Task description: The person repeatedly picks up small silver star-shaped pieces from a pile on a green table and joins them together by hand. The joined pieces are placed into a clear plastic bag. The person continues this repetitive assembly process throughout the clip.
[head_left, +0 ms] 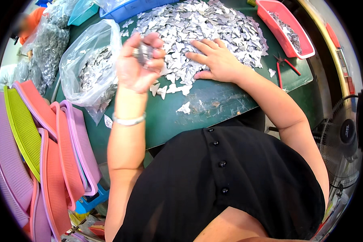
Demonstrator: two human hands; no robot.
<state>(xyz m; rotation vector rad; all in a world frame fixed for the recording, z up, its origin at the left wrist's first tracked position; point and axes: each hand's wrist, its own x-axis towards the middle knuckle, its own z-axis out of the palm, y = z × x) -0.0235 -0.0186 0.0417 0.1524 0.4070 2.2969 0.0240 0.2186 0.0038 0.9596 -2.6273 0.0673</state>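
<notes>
A broad heap of small flat silver metal pieces (230, 32), many shaped like butterflies, covers the far part of the green table. My left hand (135, 68) is raised palm up at the heap's left edge, its fingers curled round a little stack of silver pieces (143, 53). My right hand (218, 62) lies palm down on the near side of the heap with its fingers spread. Beside my left hand stands an open clear plastic bag (74, 80), partly filled with similar pieces. A loose piece (184, 107) rests nearer me on the table.
Red-handled pliers (284, 66) lie right of the heap, below a pink basket (264, 8) with metal bits. Nested plastic baskets (52, 177) stand at the left, near filled bags (54, 44). A blue tray (127, 14) is at the back, a fan (343, 133) at the right.
</notes>
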